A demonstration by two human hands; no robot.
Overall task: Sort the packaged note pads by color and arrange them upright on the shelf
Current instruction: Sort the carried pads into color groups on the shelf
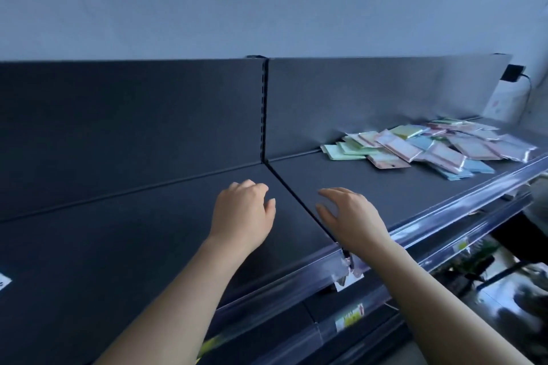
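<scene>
A loose heap of packaged note pads (430,147) in green, pink, blue and yellow lies flat on the right part of the dark shelf (148,231). Green packs (345,151) stick out at the heap's left end, blue ones (477,167) at its front. My left hand (241,212) hovers over the shelf just left of the seam between the two shelf boards, fingers curled loosely and holding nothing. My right hand (348,215) is just right of that seam, fingers spread, palm down, empty. Both hands are well short of the heap.
The shelf's dark back panel (133,115) rises behind, with a slotted upright (264,109) at the seam. A clear price rail (430,234) with labels runs along the front edge. A black device with a cable (513,72) sits at the far right. Lower shelves hold blurred goods.
</scene>
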